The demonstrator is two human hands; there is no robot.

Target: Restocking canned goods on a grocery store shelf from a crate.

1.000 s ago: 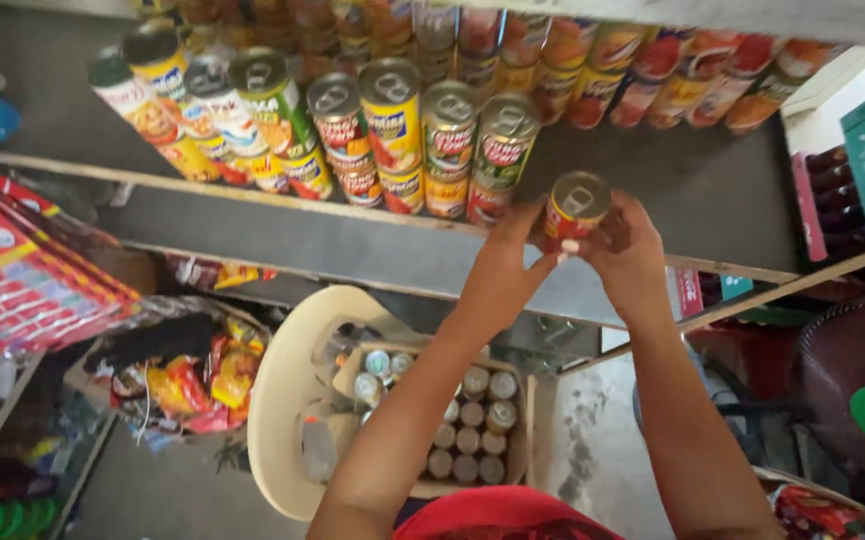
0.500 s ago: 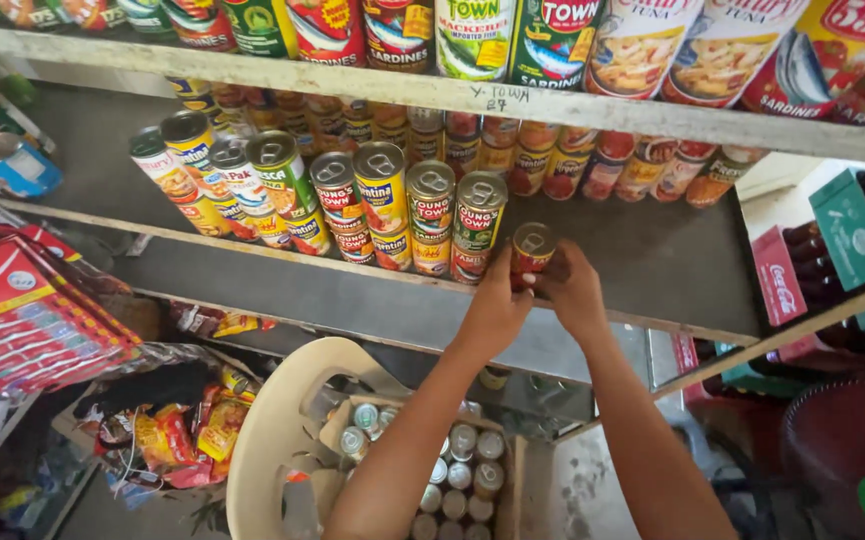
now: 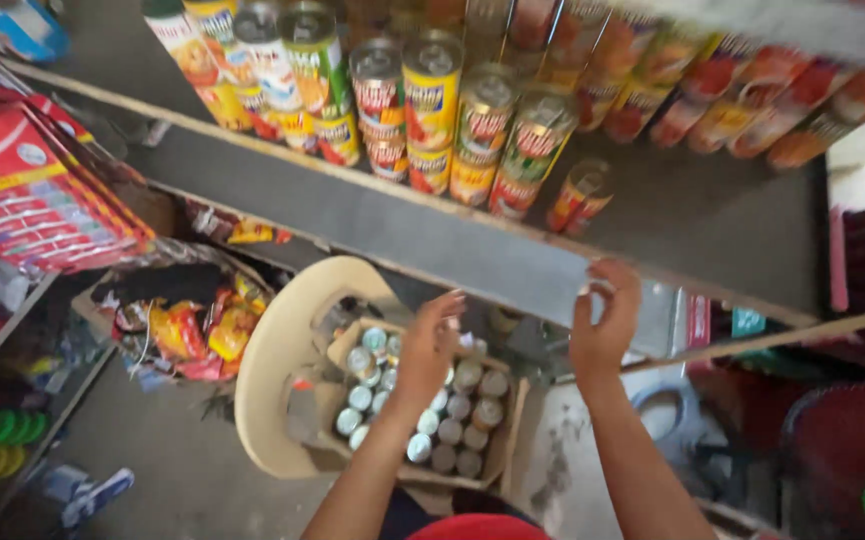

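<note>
Both bare forearms rise from the bottom of the view. The left hand (image 3: 428,345) is empty, fingers loosely curled. The right hand (image 3: 604,318) is higher, also empty, fingers half open.

Setting: small grocery shop. Evidence: grey shelf (image 3: 432,240) stocked with rows of labelled tins (image 3: 432,110); open carton of tins (image 3: 422,420) on a plastic chair (image 3: 272,370); snack packets (image 3: 192,330); red boxed goods (image 3: 32,190)
</note>
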